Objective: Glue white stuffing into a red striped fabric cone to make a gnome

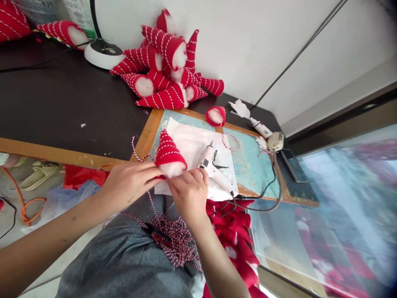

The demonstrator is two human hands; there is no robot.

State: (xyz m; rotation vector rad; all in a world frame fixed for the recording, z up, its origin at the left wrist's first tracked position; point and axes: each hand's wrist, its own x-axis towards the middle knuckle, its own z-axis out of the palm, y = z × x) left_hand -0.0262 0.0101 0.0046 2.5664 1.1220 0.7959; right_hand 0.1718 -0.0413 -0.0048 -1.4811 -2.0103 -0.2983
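Observation:
Between my hands is a red felt cone (pixel 169 150) wound with red-and-white cord, its tip pointing away and its open end, filled with white stuffing, toward me. My left hand (pixel 136 180) pinches the left edge of its rim. The fingers of my right hand (pixel 190 190) are closed on the rim's near right side, partly hiding it. A white hot glue gun (pixel 214 167) lies on a white sheet (pixel 192 140) just right of the cone. A tangle of red-and-white cord (pixel 173 238) rests on my lap.
A pile of corded red cones (pixel 164 97) stands against the wall, near a white lamp base (pixel 104 56). A small red stuffed piece (pixel 216 116), a cord loop (pixel 231 141), a small white bottle (pixel 260 127) and a phone (pixel 294 165) lie around the sheet. Cables run along the right edge.

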